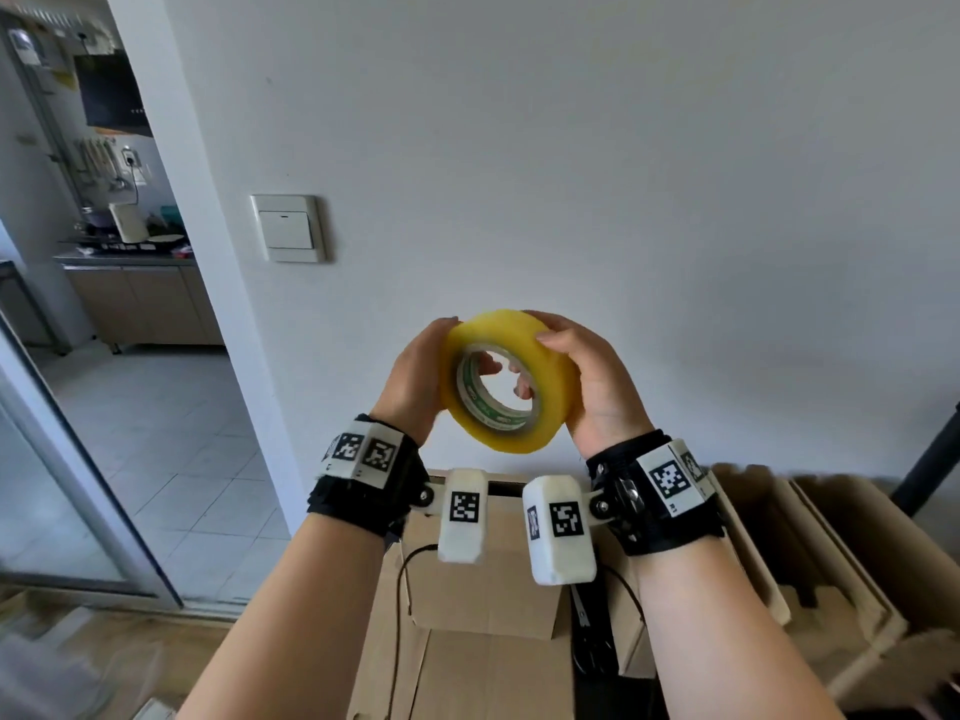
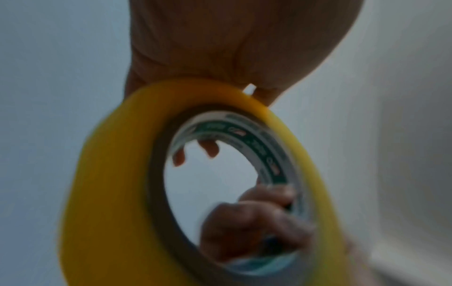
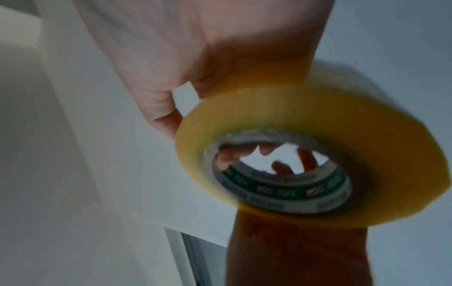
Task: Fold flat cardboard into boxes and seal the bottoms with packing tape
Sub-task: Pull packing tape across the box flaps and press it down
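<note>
My left hand (image 1: 415,379) and right hand (image 1: 597,379) both grip the yellow tape roll (image 1: 506,330), fingers curled into its core, held up before the wall above the cardboard boxes (image 1: 488,605).

Head view bright and evenly daylit, edges bowed; both wrist views dim and blurred (hands shadowed).
</note>
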`<action>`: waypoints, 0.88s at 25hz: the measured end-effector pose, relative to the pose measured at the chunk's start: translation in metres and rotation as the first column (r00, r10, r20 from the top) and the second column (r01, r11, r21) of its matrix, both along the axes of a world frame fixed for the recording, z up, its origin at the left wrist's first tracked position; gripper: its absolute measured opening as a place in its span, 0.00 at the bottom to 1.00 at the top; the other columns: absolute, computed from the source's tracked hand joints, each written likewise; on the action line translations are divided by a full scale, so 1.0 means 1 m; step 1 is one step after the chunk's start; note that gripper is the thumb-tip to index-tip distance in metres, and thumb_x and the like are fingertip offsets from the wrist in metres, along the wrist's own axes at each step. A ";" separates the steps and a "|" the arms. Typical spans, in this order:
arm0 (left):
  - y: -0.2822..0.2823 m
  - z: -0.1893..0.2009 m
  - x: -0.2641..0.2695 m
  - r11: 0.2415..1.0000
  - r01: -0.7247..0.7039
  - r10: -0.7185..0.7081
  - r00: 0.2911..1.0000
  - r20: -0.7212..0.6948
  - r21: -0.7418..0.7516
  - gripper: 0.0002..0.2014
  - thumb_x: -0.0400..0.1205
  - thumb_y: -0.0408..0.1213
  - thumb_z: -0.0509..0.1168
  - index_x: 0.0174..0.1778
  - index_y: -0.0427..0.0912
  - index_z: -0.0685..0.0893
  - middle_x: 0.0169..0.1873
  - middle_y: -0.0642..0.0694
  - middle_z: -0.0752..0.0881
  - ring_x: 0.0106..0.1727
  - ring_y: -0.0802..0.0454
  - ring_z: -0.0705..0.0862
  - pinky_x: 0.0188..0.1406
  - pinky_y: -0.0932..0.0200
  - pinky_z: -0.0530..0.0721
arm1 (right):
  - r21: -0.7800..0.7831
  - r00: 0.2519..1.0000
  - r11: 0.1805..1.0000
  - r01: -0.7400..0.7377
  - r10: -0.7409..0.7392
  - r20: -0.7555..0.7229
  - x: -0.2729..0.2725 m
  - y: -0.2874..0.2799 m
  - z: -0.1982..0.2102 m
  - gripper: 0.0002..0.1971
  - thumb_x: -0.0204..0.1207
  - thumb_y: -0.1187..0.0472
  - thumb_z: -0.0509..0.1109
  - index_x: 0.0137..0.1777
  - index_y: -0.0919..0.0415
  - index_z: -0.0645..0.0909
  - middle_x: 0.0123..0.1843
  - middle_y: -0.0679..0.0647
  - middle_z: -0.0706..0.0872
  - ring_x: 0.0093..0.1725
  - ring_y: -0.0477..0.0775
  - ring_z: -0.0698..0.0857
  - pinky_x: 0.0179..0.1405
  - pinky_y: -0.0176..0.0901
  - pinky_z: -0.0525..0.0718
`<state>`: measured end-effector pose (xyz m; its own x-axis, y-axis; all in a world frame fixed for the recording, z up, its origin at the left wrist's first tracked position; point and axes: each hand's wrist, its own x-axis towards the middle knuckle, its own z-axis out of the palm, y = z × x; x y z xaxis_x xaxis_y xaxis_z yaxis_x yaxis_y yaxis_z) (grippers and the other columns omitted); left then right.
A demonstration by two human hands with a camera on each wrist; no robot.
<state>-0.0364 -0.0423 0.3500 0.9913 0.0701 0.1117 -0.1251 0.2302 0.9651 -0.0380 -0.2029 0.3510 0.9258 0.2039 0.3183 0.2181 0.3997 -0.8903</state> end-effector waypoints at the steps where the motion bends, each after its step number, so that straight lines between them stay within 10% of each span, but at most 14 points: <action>1: -0.003 0.001 0.000 0.980 -0.080 0.083 0.996 -0.011 0.181 0.12 0.88 0.43 0.55 0.47 0.44 0.82 0.41 0.42 0.86 0.46 0.43 0.84 0.54 0.45 0.81 | -0.040 0.999 0.998 0.043 -0.044 -0.013 0.002 0.001 -0.002 0.16 0.68 0.60 0.67 0.54 0.64 0.86 0.36 0.61 0.87 0.28 0.54 0.82 0.29 0.42 0.81; 5: -0.012 0.003 -0.003 0.906 0.005 0.049 0.992 -0.117 0.422 0.30 0.70 0.71 0.63 0.57 0.50 0.82 0.55 0.47 0.86 0.56 0.46 0.86 0.54 0.43 0.87 | -0.197 0.988 0.968 0.154 -0.148 0.044 0.008 0.008 -0.007 0.08 0.78 0.68 0.67 0.51 0.62 0.87 0.41 0.58 0.89 0.35 0.52 0.87 0.36 0.44 0.82; 11: -0.010 -0.001 0.002 0.950 0.032 0.026 0.983 -0.180 0.312 0.23 0.78 0.61 0.66 0.61 0.49 0.84 0.53 0.42 0.87 0.54 0.39 0.88 0.56 0.41 0.88 | -0.198 0.993 0.977 0.078 -0.058 0.105 0.007 0.001 -0.019 0.14 0.74 0.66 0.67 0.57 0.58 0.88 0.51 0.57 0.91 0.51 0.55 0.89 0.52 0.46 0.86; 22: 0.001 -0.018 0.012 0.984 0.117 -0.068 0.942 -0.329 0.132 0.28 0.81 0.62 0.59 0.60 0.39 0.82 0.51 0.35 0.86 0.44 0.37 0.89 0.58 0.36 0.86 | -0.190 0.971 0.963 -0.190 0.213 0.107 0.004 -0.008 -0.030 0.24 0.73 0.71 0.63 0.70 0.60 0.79 0.52 0.57 0.91 0.47 0.56 0.91 0.46 0.41 0.86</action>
<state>-0.0241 -0.0418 0.3321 0.9771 -0.0166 -0.2123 0.2130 0.0777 0.9740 -0.0338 -0.2110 0.3205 0.8147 0.4454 0.3713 0.2638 0.2856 -0.9213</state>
